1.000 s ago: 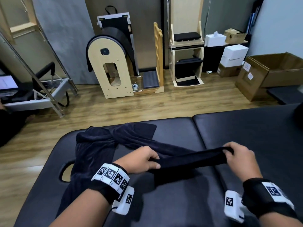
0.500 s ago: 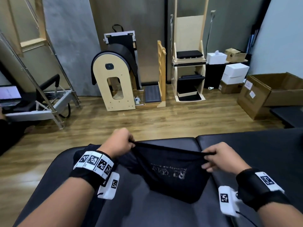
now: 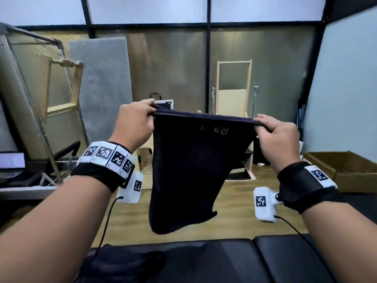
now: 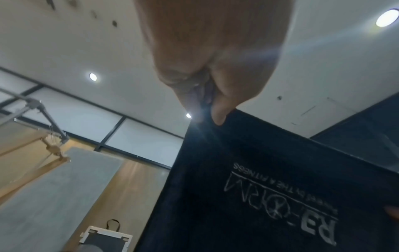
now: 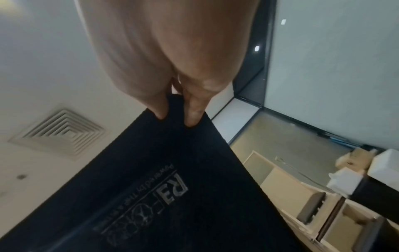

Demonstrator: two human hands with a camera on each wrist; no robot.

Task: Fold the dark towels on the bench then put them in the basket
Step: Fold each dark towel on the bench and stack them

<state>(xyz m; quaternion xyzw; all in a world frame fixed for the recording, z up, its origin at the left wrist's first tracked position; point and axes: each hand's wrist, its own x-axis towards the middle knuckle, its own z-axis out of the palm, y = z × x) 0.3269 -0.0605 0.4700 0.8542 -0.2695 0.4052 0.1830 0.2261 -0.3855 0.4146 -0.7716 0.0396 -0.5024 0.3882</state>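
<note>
A dark navy towel (image 3: 189,170) with a pale printed logo hangs in the air above the black padded bench (image 3: 234,260). My left hand (image 3: 134,121) pinches its upper left corner and my right hand (image 3: 275,133) pinches its upper right corner, so the top edge is stretched between them. The left wrist view shows the left fingers (image 4: 218,114) clamped on the towel (image 4: 259,196) corner. The right wrist view shows the right fingers (image 5: 192,112) on the towel (image 5: 172,187) corner. A second dark towel (image 3: 126,262) lies bunched on the bench's left end. No basket is in view.
Wooden floor (image 3: 234,217) lies beyond the bench. A metal-framed exercise machine (image 3: 30,119) stands at the left, a wooden frame (image 3: 232,94) at the far wall, and an open cardboard box (image 3: 346,170) at the right.
Both hands have lifted the towel from just above the bench to chest height, and it now hangs free. The head view has tilted up toward the far wall.
</note>
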